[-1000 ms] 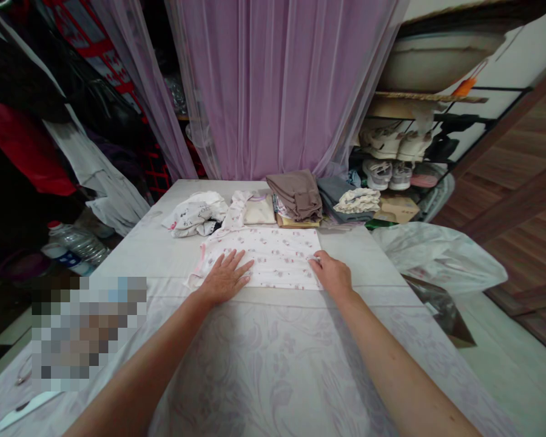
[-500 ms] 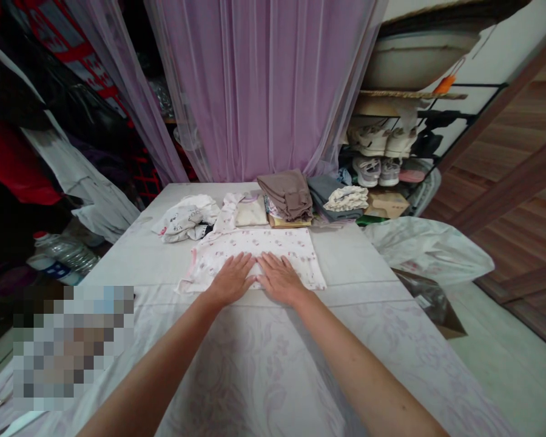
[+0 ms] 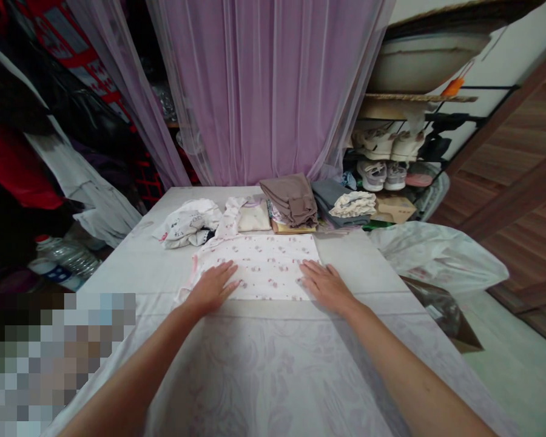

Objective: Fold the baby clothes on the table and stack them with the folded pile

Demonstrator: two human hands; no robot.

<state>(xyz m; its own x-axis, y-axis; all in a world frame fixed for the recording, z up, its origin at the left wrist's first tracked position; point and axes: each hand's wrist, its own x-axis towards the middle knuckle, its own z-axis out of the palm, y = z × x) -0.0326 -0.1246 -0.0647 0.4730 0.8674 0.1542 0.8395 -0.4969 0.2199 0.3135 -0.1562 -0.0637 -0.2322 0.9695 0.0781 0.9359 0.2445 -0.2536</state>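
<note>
A white garment with small printed figures and pink trim (image 3: 268, 267) lies spread flat on the cloth-covered table (image 3: 264, 352). On its left part rests my left hand (image 3: 213, 286), open, palm down with fingers stretched. My right hand (image 3: 327, 286) lies open on the right edge, its fingertips on the fabric. One sleeve of the garment reaches up toward a folded cream garment (image 3: 253, 217). Beyond the right hand sits a folded brown garment (image 3: 292, 200) on top of other folded cloth.
Crumpled white clothing (image 3: 188, 221) lies at the back left. Dark grey folded cloth (image 3: 330, 200) with a cream ruffled piece (image 3: 353, 204) is at the back right. A purple curtain (image 3: 255, 91) hangs behind. Right of the table are a shoe rack (image 3: 386, 152) and a plastic bag (image 3: 441, 249).
My hands were close together at the garment's middle. They have slid apart, the left one to the left and the right one to the right edge. The view has shifted slightly.
</note>
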